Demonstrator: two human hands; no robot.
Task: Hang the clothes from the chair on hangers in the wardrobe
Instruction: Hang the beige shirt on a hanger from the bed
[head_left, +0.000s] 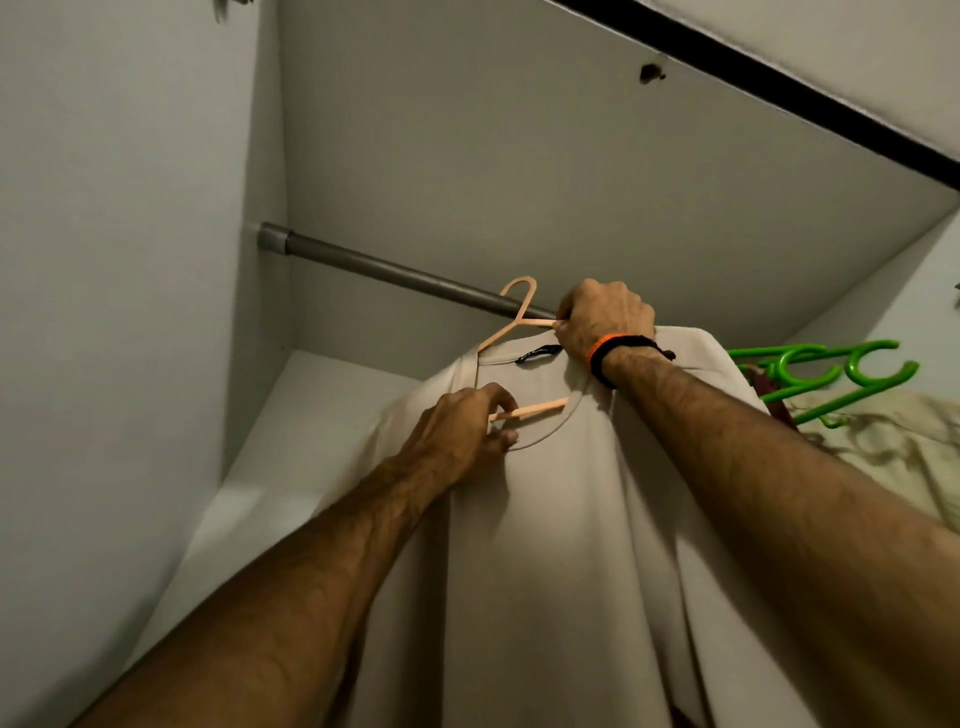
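Note:
A beige T-shirt (571, 519) hangs on a peach plastic hanger (511, 312) whose hook curls over the grey wardrobe rail (395, 273). My left hand (462, 436) pinches the hanger's lower bar together with the front of the shirt's collar. My right hand (605, 319) grips the hanger's right shoulder and the shirt fabric at the neck, just below the rail. The shirt's lower part runs out of the frame's bottom.
Several green hangers (831, 371) hang to the right on the same rail, with a cream garment (893, 447) on them. The wardrobe's white side wall (130, 312) stands at the left and its top panel (519, 156) above. A white shelf (291, 467) lies below.

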